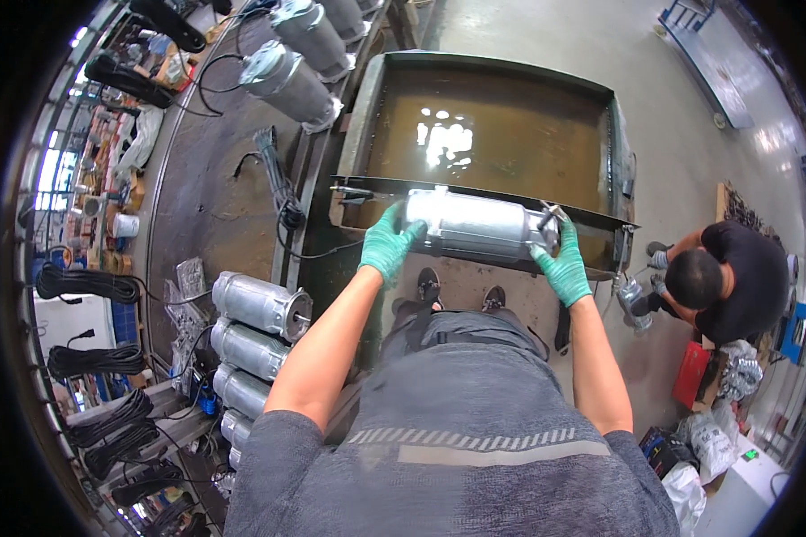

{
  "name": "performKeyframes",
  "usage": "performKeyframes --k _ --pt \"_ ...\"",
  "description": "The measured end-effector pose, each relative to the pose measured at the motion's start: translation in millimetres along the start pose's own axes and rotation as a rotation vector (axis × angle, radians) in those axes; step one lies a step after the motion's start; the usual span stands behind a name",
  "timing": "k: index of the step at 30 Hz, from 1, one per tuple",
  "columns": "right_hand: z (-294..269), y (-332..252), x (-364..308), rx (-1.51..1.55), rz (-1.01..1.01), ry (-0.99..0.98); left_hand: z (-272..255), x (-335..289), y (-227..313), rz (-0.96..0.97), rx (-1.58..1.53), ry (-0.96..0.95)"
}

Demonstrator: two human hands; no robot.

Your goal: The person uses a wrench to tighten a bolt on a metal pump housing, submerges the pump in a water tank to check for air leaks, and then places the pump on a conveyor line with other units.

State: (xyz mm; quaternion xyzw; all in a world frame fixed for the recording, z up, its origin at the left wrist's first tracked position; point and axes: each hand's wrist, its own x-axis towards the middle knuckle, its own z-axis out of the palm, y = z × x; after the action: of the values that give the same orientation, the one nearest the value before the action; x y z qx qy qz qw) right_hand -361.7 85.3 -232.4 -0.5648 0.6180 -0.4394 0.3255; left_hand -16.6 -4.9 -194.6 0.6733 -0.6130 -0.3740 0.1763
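Note:
Both my hands wear green gloves and hold a silver cylindrical motor (470, 224) lying sideways in front of me. My left hand (389, 247) is closed around its left end. At the other end, my right hand (562, 268) grips beside a small fitting with a pale tip. The motor is level, at the near edge of a metal tank (501, 63) of murky brownish liquid. A black cable (318, 255) runs from the workbench toward my left hand; where it ends is hidden.
On the left, several similar motors (258, 304) stand in a row by the workbench (210, 170). A coiled cable (279, 183) lies on the bench, with wrapped motors (287, 85) beyond it. To my right, a co-worker (743, 268) crouches low near boxes and plastic bags (712, 447).

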Motion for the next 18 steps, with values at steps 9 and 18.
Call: performKeyframes --k 9,18 --pt "45 8 3 -0.007 0.282 0.272 -77 110 -124 -0.486 -0.711 0.223" --pt "50 -12 10 -0.160 0.278 0.184 -70 125 -172 -0.010 -0.282 0.182"
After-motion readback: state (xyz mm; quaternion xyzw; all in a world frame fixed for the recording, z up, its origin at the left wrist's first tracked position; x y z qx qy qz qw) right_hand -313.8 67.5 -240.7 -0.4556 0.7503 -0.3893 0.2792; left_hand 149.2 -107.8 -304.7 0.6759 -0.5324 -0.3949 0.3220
